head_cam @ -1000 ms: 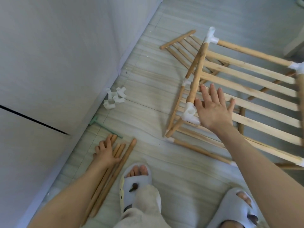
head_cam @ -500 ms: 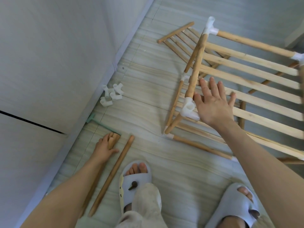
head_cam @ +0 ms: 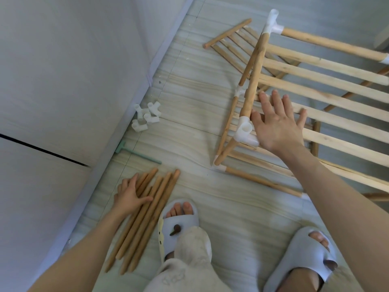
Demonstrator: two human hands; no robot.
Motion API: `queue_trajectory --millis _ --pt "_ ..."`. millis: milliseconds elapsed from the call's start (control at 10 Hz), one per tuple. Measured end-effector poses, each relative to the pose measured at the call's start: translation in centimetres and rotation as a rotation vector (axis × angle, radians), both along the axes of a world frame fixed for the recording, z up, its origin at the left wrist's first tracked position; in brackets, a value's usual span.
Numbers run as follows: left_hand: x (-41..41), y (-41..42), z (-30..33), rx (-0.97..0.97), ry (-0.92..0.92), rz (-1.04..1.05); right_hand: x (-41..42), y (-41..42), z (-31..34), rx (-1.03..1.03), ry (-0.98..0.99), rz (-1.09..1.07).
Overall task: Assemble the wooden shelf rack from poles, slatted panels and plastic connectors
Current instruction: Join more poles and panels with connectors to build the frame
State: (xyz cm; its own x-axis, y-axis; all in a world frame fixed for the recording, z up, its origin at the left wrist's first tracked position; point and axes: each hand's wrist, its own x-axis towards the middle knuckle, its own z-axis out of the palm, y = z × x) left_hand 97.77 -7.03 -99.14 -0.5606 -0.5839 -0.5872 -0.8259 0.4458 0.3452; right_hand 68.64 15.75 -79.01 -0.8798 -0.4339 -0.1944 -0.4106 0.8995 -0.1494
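A partly built wooden rack stands on the floor at the right, its poles joined by white plastic connectors. My right hand lies open, fingers spread, on the slats just right of the near connector. Several loose brown poles lie side by side on the floor at the lower left. My left hand rests on their upper ends, with fingers over the leftmost poles and the thumb stretched across them. A loose slatted panel lies flat behind the rack.
A small heap of spare white connectors lies beside the wall's baseboard. A green tool lies near it. My two slippered feet stand on the pale plank floor, the left one beside the poles.
The left hand had gathered up some poles half a second ago; now the poles lie spread flat again under it. My right hand stays on the rack beside the connector.
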Motion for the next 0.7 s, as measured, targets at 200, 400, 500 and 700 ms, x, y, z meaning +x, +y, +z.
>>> queue_trajectory --millis 200,400,500,700 --pt "2.8 0.5 0.1 -0.056 -0.097 0.013 0.0 0.0 0.0 -0.002 0.01 0.0" --pt "1.4 0.8 0.5 -0.034 -0.124 -0.066 -0.1 -0.1 -0.1 0.0 0.018 -0.003" --pt "0.1 2.2 0.5 -0.089 -0.209 -0.064 0.0 -0.1 -0.1 -0.004 0.015 -0.006" --pt "-1.2 2.3 0.2 -0.052 -0.13 0.033 0.0 0.0 0.0 0.004 0.018 -0.003"
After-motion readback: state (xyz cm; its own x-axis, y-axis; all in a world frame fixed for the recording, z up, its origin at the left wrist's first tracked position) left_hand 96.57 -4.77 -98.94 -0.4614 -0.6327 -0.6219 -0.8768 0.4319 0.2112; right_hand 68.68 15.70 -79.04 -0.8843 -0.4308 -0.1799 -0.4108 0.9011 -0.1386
